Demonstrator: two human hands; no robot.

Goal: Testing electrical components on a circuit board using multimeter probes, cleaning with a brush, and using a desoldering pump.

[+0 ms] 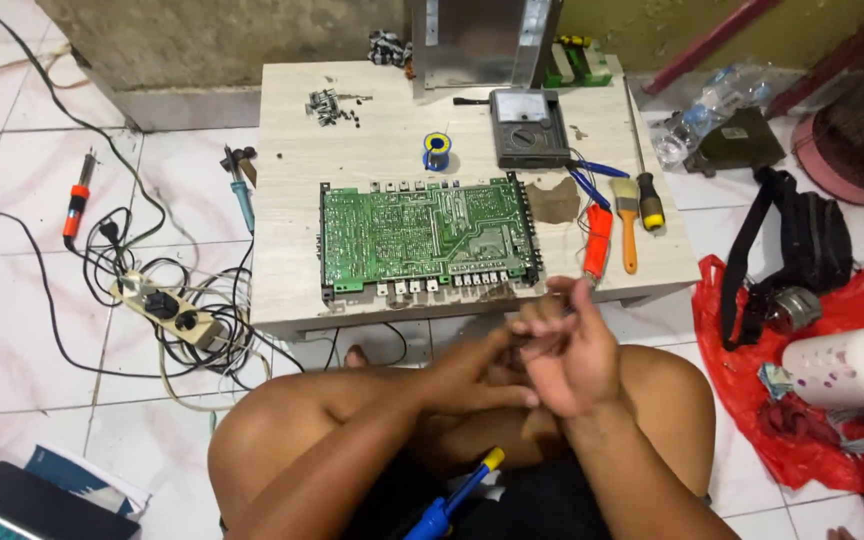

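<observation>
Fiddling over lap | left hand (pixel 472 375) and right hand (pixel 567 350) touching, fingers curled; whether they hold anything, cannot tell | board (pixel 422 235) flat on surface (pixel 287 170), apart | advice: work above surface lest parts drop.

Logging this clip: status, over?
Left hand and right hand together above lap, contents unclear. Green circuit board untouched on low table. Nothing between.
</observation>
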